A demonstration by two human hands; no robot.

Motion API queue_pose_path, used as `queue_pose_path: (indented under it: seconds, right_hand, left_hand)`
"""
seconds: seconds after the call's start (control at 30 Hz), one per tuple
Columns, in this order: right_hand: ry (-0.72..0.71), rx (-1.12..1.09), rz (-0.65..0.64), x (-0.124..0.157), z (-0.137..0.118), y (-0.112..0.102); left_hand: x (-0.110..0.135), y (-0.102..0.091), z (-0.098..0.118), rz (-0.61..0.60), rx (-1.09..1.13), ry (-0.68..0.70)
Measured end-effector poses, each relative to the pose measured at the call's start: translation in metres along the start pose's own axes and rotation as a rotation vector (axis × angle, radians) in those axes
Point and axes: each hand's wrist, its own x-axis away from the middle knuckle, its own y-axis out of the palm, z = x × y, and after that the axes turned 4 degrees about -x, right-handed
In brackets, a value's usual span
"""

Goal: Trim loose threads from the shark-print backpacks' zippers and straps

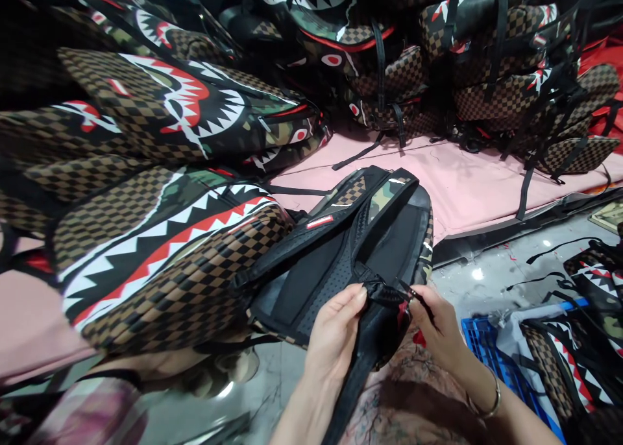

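A backpack [311, 283] with a black padded back and checkered and camouflage trim lies back side up in front of me. My left hand [335, 322] is closed, pinching the lower end of a black shoulder strap [377, 288] between thumb and fingers. Close beside it, my right hand [435, 322] is closed around a small dark pointed tool [409, 292] that looks like thread snips. Its tips are at the strap end, and the fingers partly hide it. A loose length of black webbing [353, 373] hangs down past my left wrist.
Shark-mouth backpacks [170, 257] are heaped at left, with more stacks [506, 62] behind on the pink tabletop [467, 192]. A blue crate [487, 348] with backpacks stands on the floor at right. Another person's arm [160, 365] shows at lower left.
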Motion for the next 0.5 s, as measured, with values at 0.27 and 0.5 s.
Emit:
queue_pose_path:
  seconds: [0.27,0.5]
  right_hand:
    - [-0.348,0.396,0.020,-0.005,0.009,0.009]
    - [-0.438,0.527,0.052,-0.011,0.011,0.018]
  left_hand:
    - [-0.004,0.002,0.005,0.115,0.088,-0.040]
    - [-0.006,0.001,0.004,0.129,0.116,-0.045]
